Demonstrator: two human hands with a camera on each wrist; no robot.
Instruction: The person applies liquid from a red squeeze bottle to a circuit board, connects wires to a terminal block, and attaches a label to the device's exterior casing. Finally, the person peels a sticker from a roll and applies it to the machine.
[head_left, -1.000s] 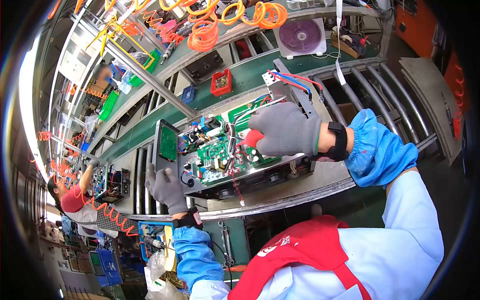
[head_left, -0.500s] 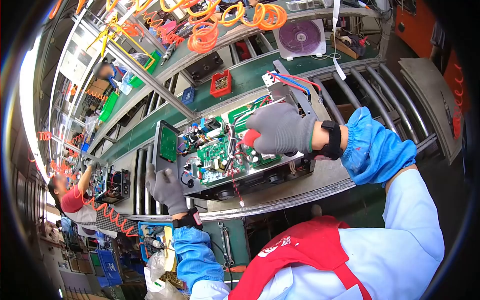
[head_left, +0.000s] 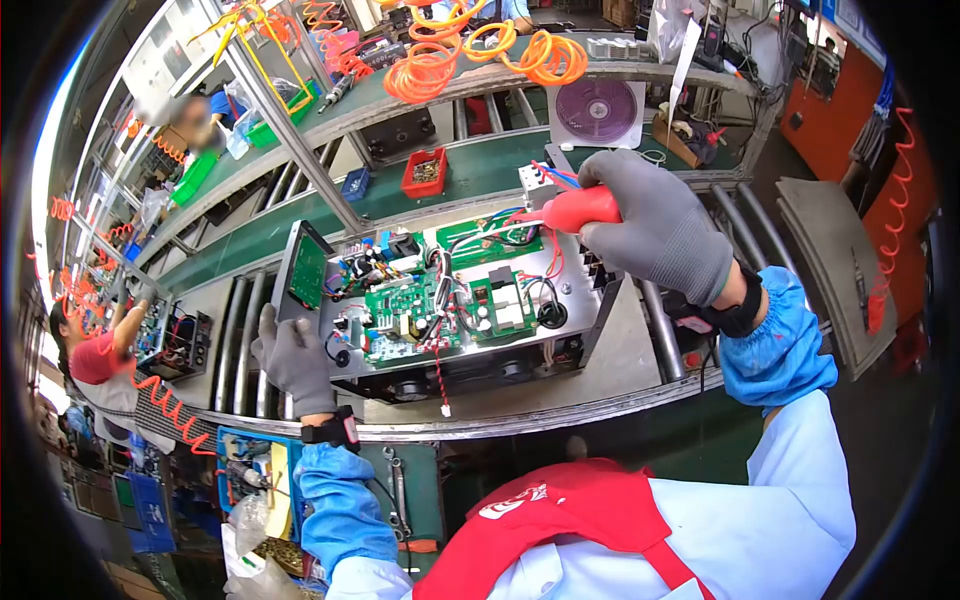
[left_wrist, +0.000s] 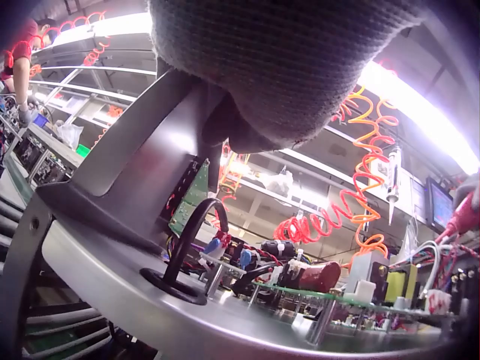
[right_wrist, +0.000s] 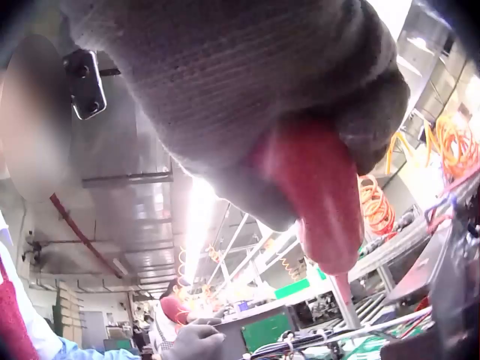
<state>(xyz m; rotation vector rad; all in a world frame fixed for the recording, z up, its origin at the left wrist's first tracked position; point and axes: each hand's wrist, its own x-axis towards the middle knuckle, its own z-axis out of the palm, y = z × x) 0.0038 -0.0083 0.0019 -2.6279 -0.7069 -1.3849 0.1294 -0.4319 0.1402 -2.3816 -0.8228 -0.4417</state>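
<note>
Work centres on an open metal chassis (head_left: 575,318), located on the table (head_left: 480,408) in front of the person, populated circuit boards (head_left: 395,310) facing up. The right hand (head_left: 665,225) is above the chassis's right end, gloved fingers closed round a red-handled tool (head_left: 582,210); its shaft is directed toward the chassis, and whether the tip makes contact cannot be told. The left hand (head_left: 292,368) is at the opposite end, its fingers narrow, gripping the edge of the upright end panel (left_wrist: 139,169), which carries a green board (head_left: 308,273). Beside that panel a black cable (left_wrist: 196,229) passes through a round opening in the metal. A twisted red wire (head_left: 441,378) hangs over the near side, ending in a white connector (head_left: 446,410). Across the line, a red bin (head_left: 425,174) of small metal parts sits near a smaller blue bin (head_left: 356,183). Wrenches (head_left: 397,490) lie below the near rail. At far left, a second person (head_left: 100,362) reaches toward another unit (head_left: 178,343).
</note>
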